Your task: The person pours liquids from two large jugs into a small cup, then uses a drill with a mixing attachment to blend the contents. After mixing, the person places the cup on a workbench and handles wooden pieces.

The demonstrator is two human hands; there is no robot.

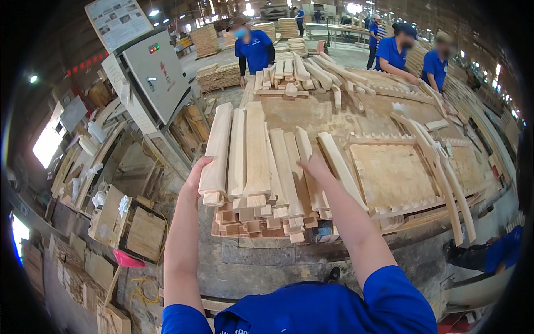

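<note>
A stack of pale, shaped wooden pieces (257,150) with tenons on their near ends lies in front of me. My left hand (196,173) holds the outer side of the leftmost wide wooden piece (216,150), its thumb along the edge and the other fingers hidden. At the right side of the stack, my right hand (317,168) grips a narrower wooden piece (303,146), its thumb pointing left and its remaining fingers mostly out of sight. Another long wooden piece (340,167) lies just right of that hand. Shorter block ends (228,217) show beneath the top row.
A plywood panel with notched rails (389,170) lies to the right, beside curved wooden parts (439,172). More wooden parts (292,69) are heaped at the table's far side. A grey control cabinet (153,78) stands at left. Co-workers in blue shirts (256,51) stand beyond the table.
</note>
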